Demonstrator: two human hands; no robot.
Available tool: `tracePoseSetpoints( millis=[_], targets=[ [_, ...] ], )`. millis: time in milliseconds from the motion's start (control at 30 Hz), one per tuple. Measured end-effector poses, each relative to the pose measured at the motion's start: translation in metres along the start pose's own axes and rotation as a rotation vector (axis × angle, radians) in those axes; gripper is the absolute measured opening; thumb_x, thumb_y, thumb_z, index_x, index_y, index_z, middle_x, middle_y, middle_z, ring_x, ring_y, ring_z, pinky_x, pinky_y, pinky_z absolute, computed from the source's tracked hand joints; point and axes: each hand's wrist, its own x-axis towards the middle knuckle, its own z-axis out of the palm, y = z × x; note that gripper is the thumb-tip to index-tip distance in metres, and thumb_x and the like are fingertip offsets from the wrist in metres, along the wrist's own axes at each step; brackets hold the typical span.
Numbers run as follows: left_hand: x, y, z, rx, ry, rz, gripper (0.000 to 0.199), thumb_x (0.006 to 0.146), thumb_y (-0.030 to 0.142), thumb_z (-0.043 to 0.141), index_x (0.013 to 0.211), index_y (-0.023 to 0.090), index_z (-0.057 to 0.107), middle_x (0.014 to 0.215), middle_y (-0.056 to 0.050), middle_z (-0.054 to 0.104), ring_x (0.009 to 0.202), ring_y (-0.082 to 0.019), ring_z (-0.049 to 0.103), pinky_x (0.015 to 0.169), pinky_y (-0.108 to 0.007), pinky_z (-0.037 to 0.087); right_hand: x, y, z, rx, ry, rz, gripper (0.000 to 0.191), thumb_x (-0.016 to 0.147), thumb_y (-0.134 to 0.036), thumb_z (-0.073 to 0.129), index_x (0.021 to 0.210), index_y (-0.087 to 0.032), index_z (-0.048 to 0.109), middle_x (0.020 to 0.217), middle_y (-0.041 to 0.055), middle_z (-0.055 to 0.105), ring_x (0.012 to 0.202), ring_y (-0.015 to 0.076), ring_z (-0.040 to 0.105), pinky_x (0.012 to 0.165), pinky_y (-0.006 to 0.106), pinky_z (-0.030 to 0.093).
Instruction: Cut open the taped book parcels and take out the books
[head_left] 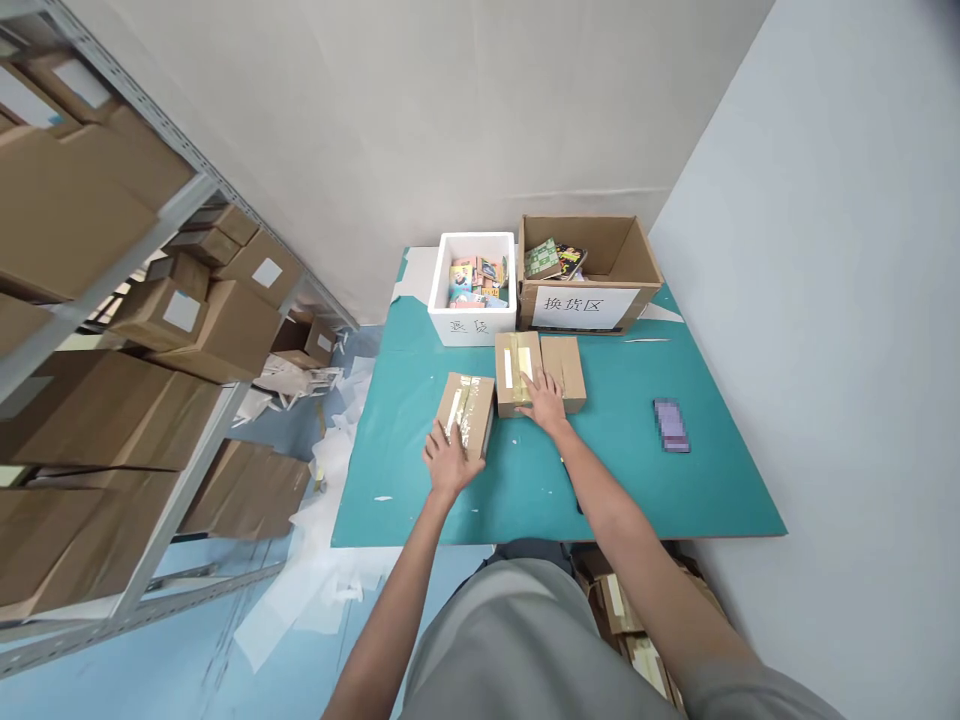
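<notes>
My left hand (450, 460) grips the near end of a taped cardboard box (466, 405), its fingers spread along the left side and top. This box sits slightly askew, with shiny clear tape and a pale label on top. To its right, a second taped cardboard box (513, 350) stands beside a plainer cardboard box (568, 365). Across the near part of these two lies my right hand (545, 400), fingers stretched out and apart. Under my right forearm a thin dark object (578, 508) shows in part; its kind is hidden.
Behind the boxes stand a white foam bin (471, 327) of small booklets and a large open carton (637, 275) with books. A blurred phone-like object (671, 425) lies right on the green table (720, 500). Shelves of cartons (225, 320) line the left; white sheets (300, 590) cover some floor.
</notes>
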Motion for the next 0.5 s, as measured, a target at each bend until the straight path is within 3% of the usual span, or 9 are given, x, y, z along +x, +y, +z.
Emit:
tracePoseSetpoints(
  millis=[167, 333, 400, 500],
  targets=[
    [-0.063, -0.042, 0.001, 0.000, -0.095, 0.096, 0.108, 0.068, 0.044, 0.088, 0.164, 0.016, 0.047, 0.181, -0.026, 0.018, 0.162, -0.053, 0.028, 0.129, -0.066, 0.023, 0.011, 0.003, -0.005, 0.077, 0.007, -0.010, 0.096, 0.089, -0.052, 0.083, 0.172, -0.028, 0.040, 0.184, 0.0157, 0.018, 0.165, 0.0436, 0.028, 0.130, 0.063, 0.029],
    [-0.088, -0.057, -0.005, -0.099, -0.206, 0.150, 0.109, 0.066, 0.029, 0.091, 0.166, 0.026, 0.048, 0.184, -0.020, 0.010, 0.169, -0.051, 0.006, 0.132, -0.072, 0.012, 0.023, -0.005, -0.018, 0.141, -0.051, -0.019, 0.100, 0.085, -0.036, 0.085, 0.172, -0.019, 0.037, 0.184, 0.0198, 0.013, 0.167, 0.0471, 0.021, 0.131, 0.066, 0.024],
    [-0.096, -0.063, -0.002, -0.149, -0.165, 0.100, 0.110, 0.068, 0.023, 0.090, 0.168, 0.028, 0.045, 0.184, -0.020, 0.003, 0.169, -0.051, 0.000, 0.132, -0.074, 0.012, 0.007, -0.011, -0.013, 0.168, 0.037, -0.042, 0.094, 0.090, -0.034, 0.076, 0.172, -0.015, 0.035, 0.184, 0.0199, 0.010, 0.169, 0.0451, 0.013, 0.133, 0.067, 0.019],
    [-0.115, -0.080, 0.017, -0.274, -0.049, -0.071, 0.122, 0.073, 0.024, 0.089, 0.175, 0.018, 0.024, 0.183, -0.027, 0.003, 0.170, -0.048, 0.002, 0.133, -0.068, 0.018, -0.049, -0.020, 0.011, 0.246, 0.173, -0.026, 0.075, 0.100, -0.027, 0.053, 0.172, -0.013, 0.036, 0.183, 0.0170, 0.020, 0.171, 0.0365, 0.013, 0.135, 0.063, 0.020]
  ],
)
